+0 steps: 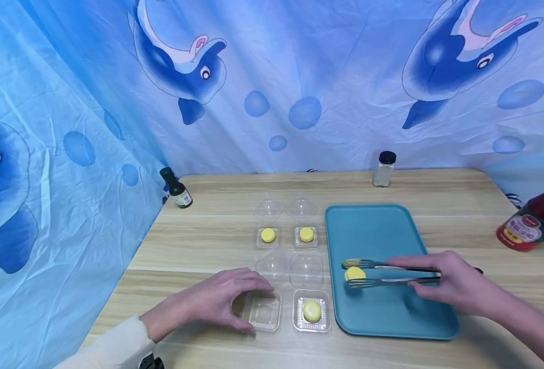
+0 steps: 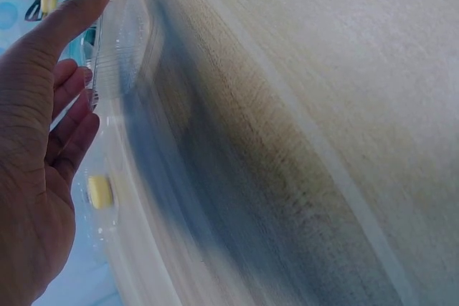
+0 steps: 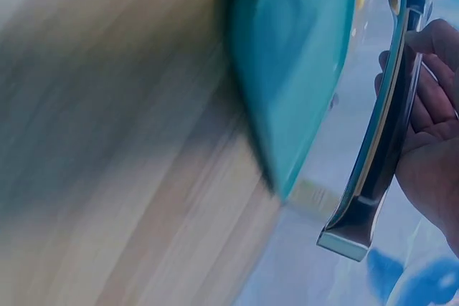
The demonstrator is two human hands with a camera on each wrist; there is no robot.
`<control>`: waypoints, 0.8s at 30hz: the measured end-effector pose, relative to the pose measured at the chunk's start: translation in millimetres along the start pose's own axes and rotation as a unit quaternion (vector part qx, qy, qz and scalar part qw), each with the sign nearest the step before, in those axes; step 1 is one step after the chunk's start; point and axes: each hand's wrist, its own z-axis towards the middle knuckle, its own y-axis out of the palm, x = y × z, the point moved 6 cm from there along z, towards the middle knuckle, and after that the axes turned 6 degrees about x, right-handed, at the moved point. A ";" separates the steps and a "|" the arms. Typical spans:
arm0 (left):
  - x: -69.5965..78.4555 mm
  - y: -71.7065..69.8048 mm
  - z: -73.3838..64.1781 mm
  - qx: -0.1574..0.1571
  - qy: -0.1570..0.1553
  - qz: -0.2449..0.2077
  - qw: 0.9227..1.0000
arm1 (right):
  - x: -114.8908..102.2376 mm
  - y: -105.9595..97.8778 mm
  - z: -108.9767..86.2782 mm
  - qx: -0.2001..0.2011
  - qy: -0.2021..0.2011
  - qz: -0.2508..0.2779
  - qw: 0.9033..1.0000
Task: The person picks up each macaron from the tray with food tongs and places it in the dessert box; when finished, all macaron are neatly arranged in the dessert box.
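Observation:
My left hand (image 1: 228, 297) spans a bare clear plastic container (image 1: 265, 311), thumb at its near corner and fingers at its far edge. In the left wrist view the thumb (image 2: 79, 16) lies against the ribbed container wall (image 2: 118, 41). My right hand (image 1: 454, 282) holds metal tongs (image 1: 387, 282) over a blue tray (image 1: 373, 230). A yellow macaron (image 1: 355, 274) sits between the tong tips. In the right wrist view, thumb and fingers grip the tongs (image 3: 387, 120) partway along the arms.
Right of the bare container, another container (image 1: 311, 325) holds a macaron (image 1: 311, 311). Two farther containers hold macarons (image 1: 268, 235); their clear lids (image 1: 301, 206) stand open. A dark bottle (image 1: 180, 192), a black-capped jar (image 1: 383, 171) and a red bottle (image 1: 530, 220) stand around the table.

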 end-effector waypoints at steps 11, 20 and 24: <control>1.0 1.6 1.1 0.000 0.000 0.001 1.000 | -39.2 30.8 28.7 -0.017 -0.037 0.044 0.998; 0.7 1.3 0.5 -0.006 -0.008 -0.001 1.000 | -68.3 61.1 47.9 -0.036 -0.046 0.080 0.995; 1.1 1.1 0.4 -0.006 -0.007 -0.001 1.000 | -79.6 76.4 54.3 -0.051 -0.051 0.102 0.992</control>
